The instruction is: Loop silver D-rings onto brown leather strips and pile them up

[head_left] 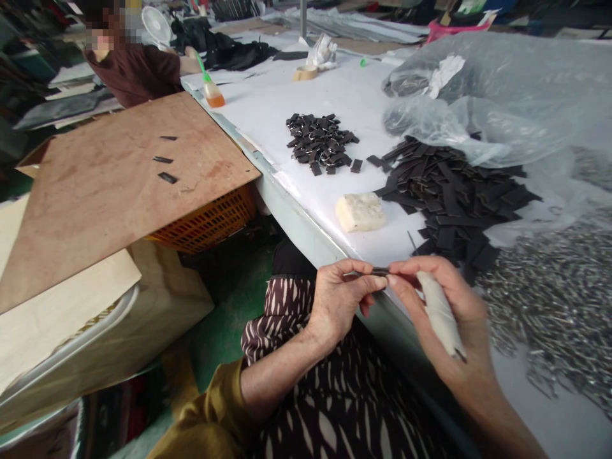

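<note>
Just over the table's front edge, my left hand (337, 303) pinches one end of a small dark strip (380, 271) between thumb and fingers. The fingertips of my right hand (459, 312) close on the strip's other end. Tucked in that same hand is a white-wrapped stick-like tool (440, 315) with a dark tip pointing back toward my wrist. Beyond my fingers lies a heap of flat dark strips (454, 191). A pile of metal rings or hooks (549, 306) spreads to the right. Folded dark tabs with metal loops (319, 141) form a smaller pile farther back.
A cream-coloured block (360, 212) sits near the table edge. Clear plastic sheeting (502, 89) covers the back right. A glue bottle (213, 92) and tape roll (305, 73) stand farther off. At left, a wooden board (119, 185) rests over an orange crate (210, 220); a person (138, 73) sits beyond.
</note>
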A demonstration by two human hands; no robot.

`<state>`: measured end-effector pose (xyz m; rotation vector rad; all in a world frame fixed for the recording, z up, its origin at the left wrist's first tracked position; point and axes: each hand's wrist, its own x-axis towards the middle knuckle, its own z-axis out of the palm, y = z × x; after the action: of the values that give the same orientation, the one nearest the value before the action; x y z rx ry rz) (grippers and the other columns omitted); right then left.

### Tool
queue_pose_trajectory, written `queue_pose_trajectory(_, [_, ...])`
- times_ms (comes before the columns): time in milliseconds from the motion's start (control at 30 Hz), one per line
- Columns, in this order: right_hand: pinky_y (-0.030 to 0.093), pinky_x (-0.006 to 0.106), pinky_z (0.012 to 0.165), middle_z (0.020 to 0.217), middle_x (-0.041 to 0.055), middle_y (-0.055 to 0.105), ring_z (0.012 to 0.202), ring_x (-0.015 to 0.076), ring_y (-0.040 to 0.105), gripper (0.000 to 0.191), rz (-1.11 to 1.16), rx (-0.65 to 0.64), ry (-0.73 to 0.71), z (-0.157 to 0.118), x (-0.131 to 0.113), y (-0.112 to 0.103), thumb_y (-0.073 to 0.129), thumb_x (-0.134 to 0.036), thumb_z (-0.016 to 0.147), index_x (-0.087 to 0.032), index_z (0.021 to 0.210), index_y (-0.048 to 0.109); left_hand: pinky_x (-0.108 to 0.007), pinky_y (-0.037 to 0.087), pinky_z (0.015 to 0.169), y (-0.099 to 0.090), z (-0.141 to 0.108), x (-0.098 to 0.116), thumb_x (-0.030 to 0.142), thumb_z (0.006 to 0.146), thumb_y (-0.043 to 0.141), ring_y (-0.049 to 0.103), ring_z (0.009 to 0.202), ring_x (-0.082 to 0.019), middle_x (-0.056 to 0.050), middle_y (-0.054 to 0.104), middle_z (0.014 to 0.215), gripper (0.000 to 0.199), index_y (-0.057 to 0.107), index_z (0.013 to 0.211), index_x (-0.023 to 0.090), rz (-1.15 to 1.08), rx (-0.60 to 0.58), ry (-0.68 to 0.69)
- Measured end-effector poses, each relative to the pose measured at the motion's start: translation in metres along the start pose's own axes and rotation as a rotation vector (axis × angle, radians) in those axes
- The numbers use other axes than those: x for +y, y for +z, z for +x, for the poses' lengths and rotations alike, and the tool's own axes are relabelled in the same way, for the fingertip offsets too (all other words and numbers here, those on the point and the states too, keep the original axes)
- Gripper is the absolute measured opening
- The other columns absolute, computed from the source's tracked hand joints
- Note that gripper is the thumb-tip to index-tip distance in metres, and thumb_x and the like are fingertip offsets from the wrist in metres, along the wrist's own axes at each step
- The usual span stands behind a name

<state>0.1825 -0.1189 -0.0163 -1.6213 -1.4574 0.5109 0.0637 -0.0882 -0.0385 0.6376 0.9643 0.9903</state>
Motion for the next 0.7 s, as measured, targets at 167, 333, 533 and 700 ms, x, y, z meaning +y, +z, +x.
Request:
queue_pose_trajectory(167, [0.046,0.024,0.061,0.083,-0.0006,0.062,0.074,0.0144,0.058,0.011,0.028,-0.022,0.060,0.0022,-0.0010,-0.0032,0.062,-0.032,0.078,-0.024,0.082,0.056,-0.019,0.029,0.034,-0.0019,0.0000,0.0015,0.034,0.058,0.077,0.038,0.033,-0.006,0.006,0.048,0.039,0.029,0.058,0.068,0.014,-0.010,-0.026,-0.040])
queue_pose_trajectory(333, [0.047,0.021,0.063,0.085,-0.0024,0.063,0.077,0.0132,0.059,0.011,0.101,-0.056,0.138,0.0032,-0.0024,-0.0044,0.063,-0.029,0.076,-0.024,0.080,0.055,-0.018,0.015,0.033,-0.0053,0.0033,0.0004,0.026,0.053,0.080,0.026,0.032,-0.001,0.007,0.048,0.040,0.028,0.059,0.066,0.013,-0.108,-0.055,-0.096])
queue_pose_trajectory(533, [0.048,0.022,0.063,0.089,-0.0015,0.063,0.081,0.0146,0.060,0.015,0.208,-0.049,0.220,0.0009,0.0033,-0.0004,0.066,-0.031,0.075,-0.023,0.081,0.055,-0.021,0.011,0.036,-0.0053,0.0059,-0.0007,0.027,0.050,0.082,0.025,0.033,0.000,0.004,0.052,0.043,0.029,0.061,0.063,0.012,-0.135,-0.065,-0.117])
queue_pose_trajectory(700, [0.048,0.024,0.062,0.088,-0.0005,0.063,0.081,0.0157,0.060,0.011,0.106,-0.007,0.165,0.0016,0.0023,-0.0007,0.064,-0.030,0.076,-0.024,0.079,0.056,-0.020,0.019,0.036,-0.0048,0.0043,0.0032,0.030,0.053,0.080,0.032,0.035,-0.002,0.004,0.053,0.046,0.028,0.061,0.065,0.013,-0.059,-0.052,-0.089])
